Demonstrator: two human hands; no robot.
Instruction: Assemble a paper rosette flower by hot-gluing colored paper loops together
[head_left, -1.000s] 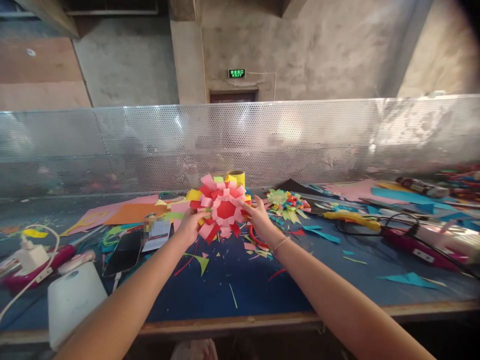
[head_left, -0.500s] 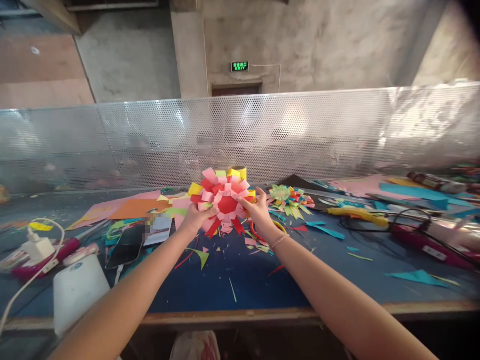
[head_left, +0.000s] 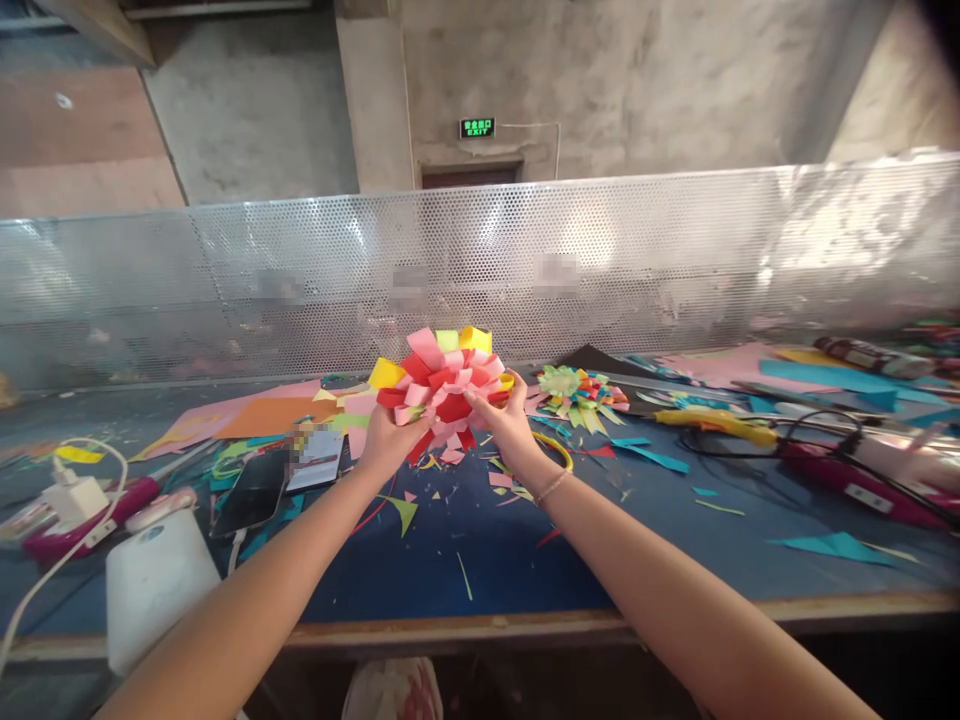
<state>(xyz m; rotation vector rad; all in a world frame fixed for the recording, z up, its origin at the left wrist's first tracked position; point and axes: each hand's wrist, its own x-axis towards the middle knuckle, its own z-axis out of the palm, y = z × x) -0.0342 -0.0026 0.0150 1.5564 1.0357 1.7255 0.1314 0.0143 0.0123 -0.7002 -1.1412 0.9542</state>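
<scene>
Between my two hands is a paper flower (head_left: 450, 385) of looped pink, red, yellow and green strips, held above the blue tabletop (head_left: 420, 585). My left hand (head_left: 391, 440) grips its left lower edge, thumb on the near side. On the right edge, my right hand (head_left: 510, 415) pinches it with the thumb laid over the front near the red middle; the fingers behind are partly hidden. A second paper flower (head_left: 577, 392), green, orange and blue, lies to the right of my right hand. Below the held flower are paper scraps (head_left: 405, 515).
At left lie phones (head_left: 251, 492), a white power bank (head_left: 161, 580) and a magenta power strip (head_left: 90, 530) with a cable. Yellow-handled scissors (head_left: 716, 428) or a similar tool, paper sheets (head_left: 270, 415) and another power strip (head_left: 862, 485) are about. A perforated metal screen (head_left: 480, 270) stands behind.
The paper flower has tipped, so its red middle shows less and its upper loops show more. My right thumb has shifted inward a little over its front. Both hands keep hold.
</scene>
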